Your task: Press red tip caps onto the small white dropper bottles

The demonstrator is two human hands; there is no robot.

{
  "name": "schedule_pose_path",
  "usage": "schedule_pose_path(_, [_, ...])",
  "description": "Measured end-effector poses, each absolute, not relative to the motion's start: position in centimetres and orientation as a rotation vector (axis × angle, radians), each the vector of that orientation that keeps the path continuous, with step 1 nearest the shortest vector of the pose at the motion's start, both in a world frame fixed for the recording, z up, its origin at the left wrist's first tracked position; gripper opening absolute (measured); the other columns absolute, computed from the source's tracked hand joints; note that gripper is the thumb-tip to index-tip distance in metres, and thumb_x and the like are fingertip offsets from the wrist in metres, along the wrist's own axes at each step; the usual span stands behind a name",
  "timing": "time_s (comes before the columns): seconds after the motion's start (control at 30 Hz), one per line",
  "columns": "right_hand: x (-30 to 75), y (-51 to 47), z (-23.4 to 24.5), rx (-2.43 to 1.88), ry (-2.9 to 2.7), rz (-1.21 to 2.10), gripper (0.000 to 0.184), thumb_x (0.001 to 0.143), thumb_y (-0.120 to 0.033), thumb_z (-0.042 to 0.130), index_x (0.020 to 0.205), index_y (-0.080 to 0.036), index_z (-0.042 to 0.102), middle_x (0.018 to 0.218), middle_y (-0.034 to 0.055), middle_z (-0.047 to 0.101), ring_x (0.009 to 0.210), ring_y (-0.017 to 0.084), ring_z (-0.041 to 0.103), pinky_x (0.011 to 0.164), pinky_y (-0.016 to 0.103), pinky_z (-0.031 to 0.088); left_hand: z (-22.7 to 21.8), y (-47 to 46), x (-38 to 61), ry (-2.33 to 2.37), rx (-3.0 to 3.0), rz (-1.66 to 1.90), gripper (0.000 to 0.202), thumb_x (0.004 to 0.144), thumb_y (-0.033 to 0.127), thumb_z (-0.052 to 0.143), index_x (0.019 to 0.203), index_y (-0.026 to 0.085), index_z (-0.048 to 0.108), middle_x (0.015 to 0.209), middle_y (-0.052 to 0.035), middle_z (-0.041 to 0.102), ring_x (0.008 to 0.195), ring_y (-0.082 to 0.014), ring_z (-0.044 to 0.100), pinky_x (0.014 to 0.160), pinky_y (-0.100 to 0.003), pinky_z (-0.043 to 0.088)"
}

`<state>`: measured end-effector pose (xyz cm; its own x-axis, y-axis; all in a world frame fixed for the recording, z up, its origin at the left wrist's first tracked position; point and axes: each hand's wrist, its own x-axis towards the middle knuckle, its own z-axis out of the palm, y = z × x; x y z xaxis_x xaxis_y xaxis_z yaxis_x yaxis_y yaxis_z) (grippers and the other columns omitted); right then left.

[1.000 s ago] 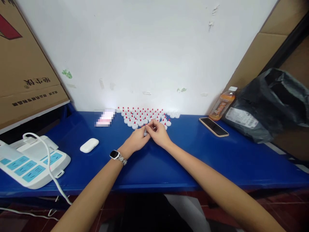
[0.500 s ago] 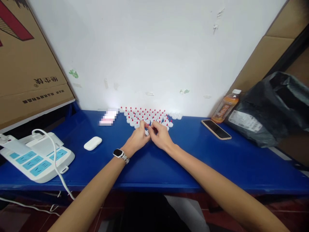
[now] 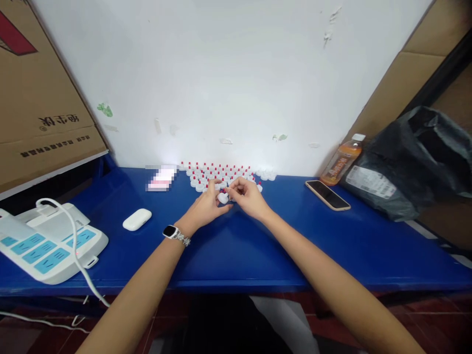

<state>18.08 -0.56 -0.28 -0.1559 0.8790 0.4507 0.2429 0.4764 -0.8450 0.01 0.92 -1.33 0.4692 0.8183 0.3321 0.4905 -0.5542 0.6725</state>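
Several small white caps with red tips [image 3: 221,173] stand in rows on the blue table [image 3: 236,246], close to the white wall. My left hand [image 3: 204,207], with a watch on its wrist, pinches one white cap [image 3: 222,197] just in front of the rows. My right hand [image 3: 250,196] meets it from the right, fingers curled and pinched at the same cap. Both hands touch each other at the fingertips.
A white earbud case [image 3: 136,219] lies left of my hands. A white power strip with a cable [image 3: 47,243] sits at the left edge. A phone [image 3: 327,194], an orange drink bottle [image 3: 341,159] and a black plastic bag [image 3: 409,162] are on the right. Cardboard boxes lean on both sides.
Both hands have crept slightly towards the rows of caps. The white cap between the fingertips shows more plainly now.
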Motion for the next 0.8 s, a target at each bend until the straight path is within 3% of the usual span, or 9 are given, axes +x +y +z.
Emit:
schedule_pose_path(0.17, [20.2,-0.6,0.0,-1.102,-2.007,0.655,0.009,0.085,-0.026,0.062,0.079,-0.019,0.06,0.066,-0.0012,0.061,0.059,0.013,0.053,0.056,0.025,0.04,-0.5,1.6,-2.1,1.15,2.25,0.783,0.049,0.078,0.024,0.061,0.123,0.019,0.042,0.06,0.011,0.043,0.056,-0.0116,0.047,0.062,-0.024,0.037])
schedule_pose_path(0.33, [20.5,-0.3,-0.4,-1.214,-2.19,0.489,0.007,0.084,-0.014,0.058,0.085,-0.02,0.061,0.069,-0.0007,0.066,0.062,0.013,0.059,0.06,0.024,0.039,-0.7,1.4,-1.5,1.14,2.229,0.77,0.04,0.079,0.021,0.056,0.117,0.019,0.044,0.061,0.0105,0.043,0.056,-0.0113,0.045,0.061,-0.024,0.036])
schedule_pose_path(0.53, [21.8,1.1,-1.3,-1.5,-2.065,0.214,0.008,0.085,-0.017,0.059,0.091,-0.02,0.063,0.073,0.001,0.068,0.064,0.014,0.058,0.059,0.024,0.035,-1.0,1.2,-0.8,1.107,2.226,0.726,0.034,0.087,0.034,0.057,0.114,0.019,0.045,0.059,0.0098,0.044,0.054,-0.0119,0.043,0.057,-0.025,0.034])
schedule_pose_path(0.8, [21.7,2.5,-2.4,-1.432,-1.874,0.286,0.014,0.083,-0.025,0.065,0.094,-0.018,0.063,0.067,-0.0025,0.063,0.061,0.012,0.057,0.061,0.023,0.037,-1.4,1.3,-0.7,1.113,2.26,0.705,0.029,0.091,0.036,0.053,0.113,0.02,0.046,0.058,0.0099,0.042,0.054,-0.0119,0.043,0.058,-0.025,0.034])
